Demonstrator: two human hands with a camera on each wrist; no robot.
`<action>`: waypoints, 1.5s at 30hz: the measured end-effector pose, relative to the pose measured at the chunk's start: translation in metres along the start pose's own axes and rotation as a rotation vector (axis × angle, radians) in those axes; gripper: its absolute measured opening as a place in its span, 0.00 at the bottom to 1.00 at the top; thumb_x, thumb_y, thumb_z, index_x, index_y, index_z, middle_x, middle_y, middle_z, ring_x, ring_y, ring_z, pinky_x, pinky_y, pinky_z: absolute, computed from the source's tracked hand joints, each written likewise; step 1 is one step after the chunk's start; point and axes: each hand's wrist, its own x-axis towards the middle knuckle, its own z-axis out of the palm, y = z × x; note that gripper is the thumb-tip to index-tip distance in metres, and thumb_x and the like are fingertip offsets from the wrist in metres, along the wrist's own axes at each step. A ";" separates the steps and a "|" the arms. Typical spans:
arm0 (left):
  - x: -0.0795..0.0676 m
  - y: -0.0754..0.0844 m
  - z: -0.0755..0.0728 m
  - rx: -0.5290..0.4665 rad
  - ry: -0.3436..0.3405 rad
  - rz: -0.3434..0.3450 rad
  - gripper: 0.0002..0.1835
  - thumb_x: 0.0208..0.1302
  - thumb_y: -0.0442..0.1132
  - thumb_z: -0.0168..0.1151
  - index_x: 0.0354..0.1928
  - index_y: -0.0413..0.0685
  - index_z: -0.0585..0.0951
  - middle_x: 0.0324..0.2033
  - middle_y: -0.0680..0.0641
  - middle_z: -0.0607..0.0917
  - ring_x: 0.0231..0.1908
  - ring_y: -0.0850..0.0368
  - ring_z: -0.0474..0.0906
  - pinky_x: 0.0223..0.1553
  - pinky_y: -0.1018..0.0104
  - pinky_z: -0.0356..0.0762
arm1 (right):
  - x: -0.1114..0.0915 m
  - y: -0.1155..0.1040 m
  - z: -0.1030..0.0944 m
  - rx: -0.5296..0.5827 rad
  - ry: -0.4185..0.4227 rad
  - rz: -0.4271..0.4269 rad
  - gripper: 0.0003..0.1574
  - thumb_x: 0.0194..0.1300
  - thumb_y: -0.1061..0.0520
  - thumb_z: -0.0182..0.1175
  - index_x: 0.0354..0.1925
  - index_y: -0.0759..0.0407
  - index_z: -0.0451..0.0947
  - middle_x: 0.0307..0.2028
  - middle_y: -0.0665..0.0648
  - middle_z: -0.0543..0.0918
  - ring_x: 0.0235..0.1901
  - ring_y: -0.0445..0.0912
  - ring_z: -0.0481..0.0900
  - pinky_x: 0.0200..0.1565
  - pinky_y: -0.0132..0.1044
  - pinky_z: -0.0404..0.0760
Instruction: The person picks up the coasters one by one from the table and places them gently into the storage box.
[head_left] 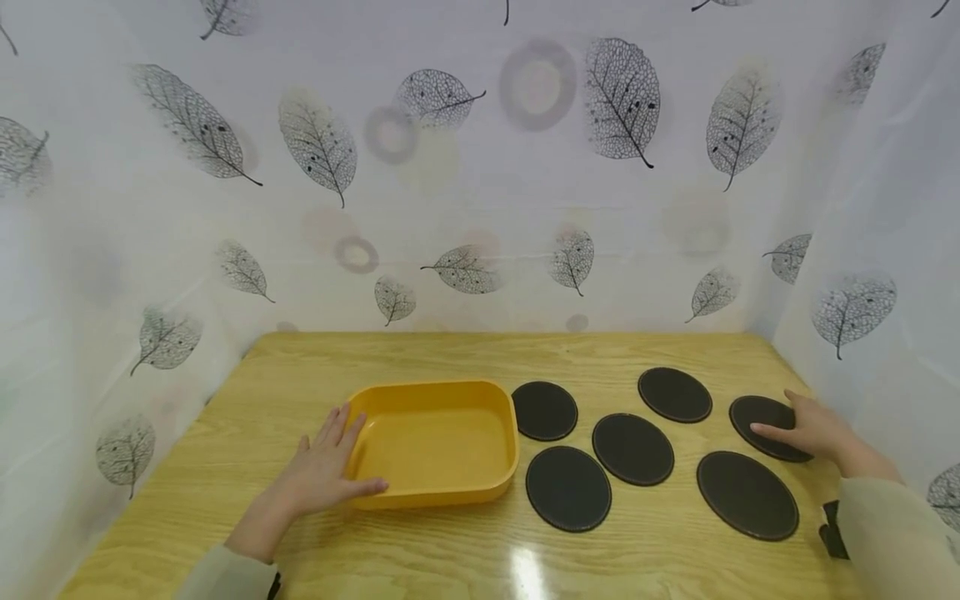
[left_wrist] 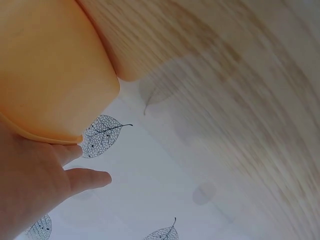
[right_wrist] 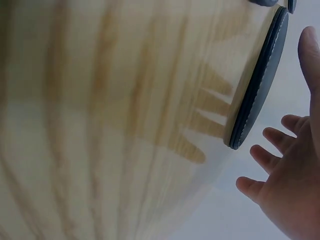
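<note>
On the wooden table stands a shallow yellow tray (head_left: 435, 442). My left hand (head_left: 318, 471) lies against its left end, fingers spread and fairly straight over the left rim, thumb along the front rim. In the left wrist view the fingers reach along the edge of the tray (left_wrist: 55, 70). Far to the right, my right hand (head_left: 817, 429) is stretched over a round black coaster (head_left: 753, 421), thumb and fingers apart. The right wrist view shows the stitched edge of that coaster (right_wrist: 262, 85), with a gap between it and the spread fingers.
Several more black coasters lie flat between tray and right hand: one (head_left: 547, 411) right by the tray's right side, others at the front (head_left: 568, 489), in the middle (head_left: 633, 450), at the back (head_left: 675, 394) and front right (head_left: 747, 496). Leaf-patterned curtains (head_left: 480, 183) enclose the table (head_left: 420, 550).
</note>
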 end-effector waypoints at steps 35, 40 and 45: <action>-0.001 0.002 -0.004 -0.003 -0.002 0.015 0.53 0.48 0.66 0.55 0.65 0.33 0.53 0.64 0.30 0.45 0.62 0.34 0.40 0.47 0.28 0.46 | 0.003 0.003 -0.012 -0.059 0.094 0.037 0.60 0.42 0.37 0.66 0.54 0.81 0.55 0.39 0.86 0.63 0.39 0.74 0.60 0.39 0.64 0.58; -0.001 0.001 -0.004 0.003 -0.003 0.017 0.52 0.49 0.66 0.55 0.65 0.34 0.53 0.64 0.31 0.46 0.62 0.34 0.40 0.47 0.28 0.47 | 0.003 0.001 -0.019 -0.055 0.126 0.010 0.52 0.43 0.40 0.67 0.50 0.78 0.61 0.35 0.83 0.65 0.37 0.72 0.61 0.36 0.62 0.59; 0.000 0.000 -0.004 0.006 -0.004 0.017 0.52 0.49 0.67 0.54 0.65 0.35 0.53 0.64 0.31 0.46 0.63 0.34 0.40 0.47 0.28 0.47 | 0.002 -0.002 -0.025 -0.007 0.166 -0.041 0.40 0.44 0.48 0.68 0.44 0.77 0.66 0.34 0.82 0.69 0.36 0.73 0.65 0.36 0.61 0.64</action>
